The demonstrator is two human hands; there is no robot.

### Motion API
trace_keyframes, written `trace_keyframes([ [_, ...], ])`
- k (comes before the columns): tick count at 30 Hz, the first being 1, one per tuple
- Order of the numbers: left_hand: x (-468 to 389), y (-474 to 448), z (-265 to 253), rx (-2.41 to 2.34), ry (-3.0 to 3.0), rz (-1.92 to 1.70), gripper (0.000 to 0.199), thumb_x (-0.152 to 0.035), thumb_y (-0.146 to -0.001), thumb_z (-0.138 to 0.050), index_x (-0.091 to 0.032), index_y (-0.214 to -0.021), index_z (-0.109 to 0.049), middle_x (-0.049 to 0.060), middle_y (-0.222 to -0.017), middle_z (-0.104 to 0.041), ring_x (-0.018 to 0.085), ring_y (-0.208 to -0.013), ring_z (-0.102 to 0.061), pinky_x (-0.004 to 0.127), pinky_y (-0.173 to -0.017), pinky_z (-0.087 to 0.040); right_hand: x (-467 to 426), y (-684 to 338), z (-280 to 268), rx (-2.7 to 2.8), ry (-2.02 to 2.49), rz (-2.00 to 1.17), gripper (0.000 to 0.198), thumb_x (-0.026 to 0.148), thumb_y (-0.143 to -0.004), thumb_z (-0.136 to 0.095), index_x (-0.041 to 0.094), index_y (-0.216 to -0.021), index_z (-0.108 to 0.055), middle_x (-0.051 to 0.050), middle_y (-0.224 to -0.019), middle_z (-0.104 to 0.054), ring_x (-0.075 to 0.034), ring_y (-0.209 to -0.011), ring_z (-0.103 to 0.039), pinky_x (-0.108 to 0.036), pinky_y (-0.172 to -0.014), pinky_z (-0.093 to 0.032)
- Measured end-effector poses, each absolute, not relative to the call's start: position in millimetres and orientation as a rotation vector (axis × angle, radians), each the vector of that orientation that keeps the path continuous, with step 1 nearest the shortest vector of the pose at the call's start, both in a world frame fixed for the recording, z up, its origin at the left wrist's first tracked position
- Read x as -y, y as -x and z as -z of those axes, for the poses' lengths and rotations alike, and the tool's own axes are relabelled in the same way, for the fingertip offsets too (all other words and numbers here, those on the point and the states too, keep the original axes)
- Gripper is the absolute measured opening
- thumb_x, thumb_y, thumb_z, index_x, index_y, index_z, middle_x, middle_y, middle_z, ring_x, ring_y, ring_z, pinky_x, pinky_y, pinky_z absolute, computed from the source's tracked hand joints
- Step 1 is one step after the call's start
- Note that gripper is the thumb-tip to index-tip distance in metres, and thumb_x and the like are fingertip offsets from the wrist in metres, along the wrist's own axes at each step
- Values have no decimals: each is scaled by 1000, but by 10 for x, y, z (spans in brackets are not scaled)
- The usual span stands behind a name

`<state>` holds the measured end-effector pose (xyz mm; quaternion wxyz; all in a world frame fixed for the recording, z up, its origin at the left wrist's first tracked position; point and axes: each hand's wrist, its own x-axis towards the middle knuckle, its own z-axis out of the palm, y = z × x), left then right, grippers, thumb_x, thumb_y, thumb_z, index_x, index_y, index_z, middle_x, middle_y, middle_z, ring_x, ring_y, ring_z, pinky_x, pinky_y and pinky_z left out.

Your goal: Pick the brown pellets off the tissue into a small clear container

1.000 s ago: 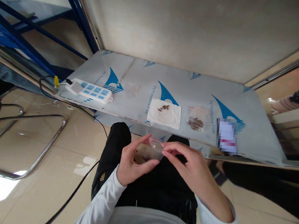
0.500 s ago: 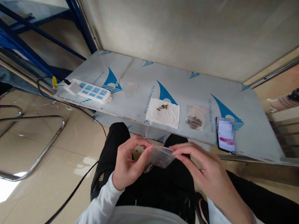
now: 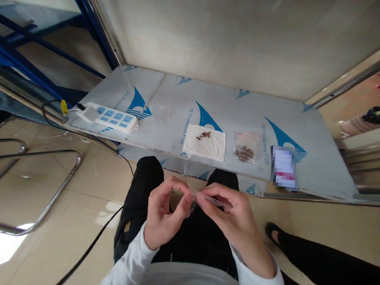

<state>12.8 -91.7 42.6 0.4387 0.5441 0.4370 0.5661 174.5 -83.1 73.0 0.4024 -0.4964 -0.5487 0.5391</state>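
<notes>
1. Clock centred on the hands, 12 straight ahead. Left hand (image 3: 163, 215): thumb and forefinger closed in a pinch on a clear bag (image 3: 217, 201).
2. Right hand (image 3: 236, 217): just beside it, fingers also closed on the bag, fingertips almost meeting the left's.
3. The clear bag is held up over the lap (image 3: 197, 245), short of the counter (image 3: 246, 112). I judge the pinch to be at or near its mouth; whether it is sealed, I cannot tell. Contents hidden from me.
4. 2 o'clock: phone (image 3: 284, 168), lying near the front edge.
5. Between 1 and 2: zip bag (image 3: 243, 138) with a heap of bagged brown pieces (image 3: 244, 154). I log this portion as packed.
6. 12 o'clock: white tissue (image 3: 192, 148) bearing a few loose brown pieces (image 3: 204, 135). Logged as unbagged.
7. 11 o'clock: flat bag (image 3: 163, 114), no contents I can make out; probably unused.
</notes>
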Motion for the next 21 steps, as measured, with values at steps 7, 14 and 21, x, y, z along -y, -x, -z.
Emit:
trace_keyframes([
  [7,873,-90,-411,-1075,-1428,-1346,8,-12,-85,-66,-19,-87,-68,2,-79,-67,14,-74,-62,25,-69,-48,831,-1781,-699,1356,1278,-1425,11,30,-78,-76,21,-85,-75,-2,-82,-75,-16,-76,-68,-24,-69,-53],
  [14,935,-136,-391,-1171,-1464,-1389,7,-12,-85,-65,-19,-86,-63,1,-78,-64,13,-73,-60,24,-68,-47,888,-1718,-651,1241,1297,-1377,10,33,-82,-73,22,-84,-74,-1,-81,-75,-15,-75,-69,-23,-69,-54],
  [21,895,-97,-416,-1094,-1442,-1338,11,-13,-83,-68,-19,-91,-71,5,-83,-71,17,-77,-65,27,-71,-51,853,-1717,-755,1347,1306,-1281,9,31,-84,-71,22,-84,-74,-2,-82,-75,-15,-77,-69,-24,-73,-54],
])
